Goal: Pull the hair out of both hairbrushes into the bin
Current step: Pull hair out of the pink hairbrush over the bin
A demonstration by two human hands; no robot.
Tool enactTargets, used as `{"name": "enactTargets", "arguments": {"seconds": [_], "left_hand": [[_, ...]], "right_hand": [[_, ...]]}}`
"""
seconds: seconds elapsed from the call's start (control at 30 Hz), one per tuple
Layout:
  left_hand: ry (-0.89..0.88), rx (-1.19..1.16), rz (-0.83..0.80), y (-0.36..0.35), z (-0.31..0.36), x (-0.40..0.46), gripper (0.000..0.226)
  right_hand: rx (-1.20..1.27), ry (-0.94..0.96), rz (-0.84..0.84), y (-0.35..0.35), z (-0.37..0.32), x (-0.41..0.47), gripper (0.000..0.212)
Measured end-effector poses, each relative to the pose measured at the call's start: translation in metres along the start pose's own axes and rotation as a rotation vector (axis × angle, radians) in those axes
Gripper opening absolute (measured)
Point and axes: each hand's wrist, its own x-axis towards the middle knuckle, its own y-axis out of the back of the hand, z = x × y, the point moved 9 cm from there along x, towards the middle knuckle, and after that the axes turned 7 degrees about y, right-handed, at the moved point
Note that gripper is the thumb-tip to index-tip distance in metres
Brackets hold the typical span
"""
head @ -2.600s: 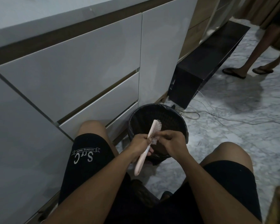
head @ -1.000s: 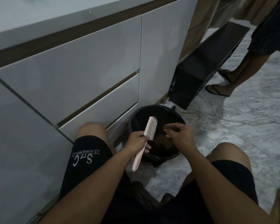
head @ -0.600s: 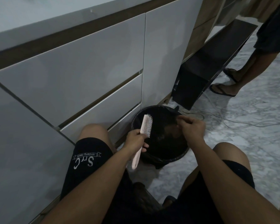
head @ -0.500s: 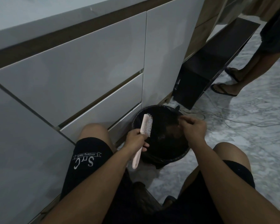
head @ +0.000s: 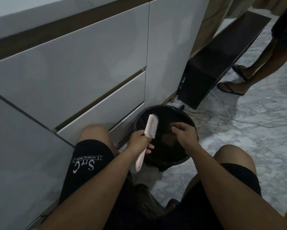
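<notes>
My left hand [head: 140, 139] grips the handle of a pale pink hairbrush [head: 149, 131], held upright over the left rim of the round black bin [head: 164, 162], bristles facing right. The bin has a dark liner and stands on the floor between my knees. My right hand [head: 183, 134] hovers over the bin's mouth, a short way right of the brush, fingers pinched together and pointing left. Whether it holds hair is too dark to tell. Only one hairbrush is in view.
White glossy drawers and a cupboard door [head: 89, 63] fill the left. A black low unit [head: 210, 67] stands behind the bin, with thin cables [head: 222, 118] trailing over the marble floor [head: 255, 138]. Another person's legs in sandals [head: 235, 87] stand at the right.
My right hand pulled away from the bristles to the bin's right rim, then came back toward the middle of the bin. The brush stayed in my left hand. The other person stepped closer.
</notes>
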Motion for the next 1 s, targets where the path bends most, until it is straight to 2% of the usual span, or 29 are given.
{"name": "enactTargets", "arguments": {"seconds": [0.2,0.37,0.63,0.83,1.0], "left_hand": [[0.01,-0.005,-0.017,-0.001,0.001,-0.001,0.029],[0.019,-0.016,-0.029,-0.001,0.002,-0.003,0.029],[0.008,-0.024,-0.039,-0.003,0.004,-0.007,0.026],[0.0,-0.042,-0.093,-0.01,0.005,-0.012,0.022],[0.031,-0.041,-0.194,-0.018,0.001,-0.015,0.047]], "right_hand": [[-0.042,-0.065,-0.067,-0.008,0.015,0.001,0.026],[-0.112,-0.097,-0.131,-0.013,0.024,0.001,0.051],[-0.094,-0.106,-0.063,-0.008,0.024,-0.003,0.034],[-0.031,0.104,-0.101,-0.018,-0.011,-0.017,0.015],[-0.056,0.211,-0.151,-0.027,-0.027,-0.027,0.021]]}}
